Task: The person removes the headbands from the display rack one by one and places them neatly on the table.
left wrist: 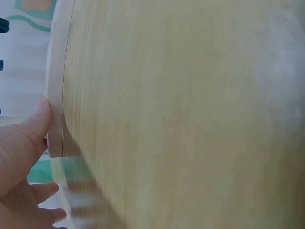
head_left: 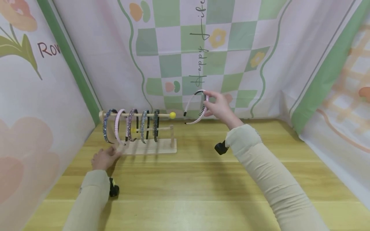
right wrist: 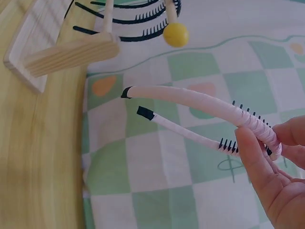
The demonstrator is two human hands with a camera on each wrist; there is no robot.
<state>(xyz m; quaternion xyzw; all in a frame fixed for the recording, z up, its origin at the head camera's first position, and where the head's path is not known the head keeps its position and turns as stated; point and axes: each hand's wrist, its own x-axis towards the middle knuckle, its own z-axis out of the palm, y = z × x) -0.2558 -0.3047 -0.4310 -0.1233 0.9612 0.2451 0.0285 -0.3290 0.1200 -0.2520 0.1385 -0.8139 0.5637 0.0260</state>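
Note:
My right hand (head_left: 221, 109) pinches a pale pink headband (right wrist: 186, 96) near its curved top, between thumb and fingers. Black comb teeth line the inside of this band, and its two black-tipped ends point left, towards the stand. It hangs in the air, right of the yellow ball (head_left: 172, 115) on the stand's upper bar. At the near left corner of the wooden headband stand (head_left: 159, 147), my left hand (head_left: 104, 159) grips the base, thumb (left wrist: 37, 123) on its edge. Several headbands hang on the upper bar, among them a pink one (head_left: 117, 125) and a glittery silver one (head_left: 143, 126).
The stand sits on a wood-grain table (head_left: 185, 186), towards its back left. Behind it hangs a curtain (head_left: 167, 38) with green checks, and printed cloth also covers both sides. A black wrist camera (head_left: 221, 148) juts out below the right cuff.

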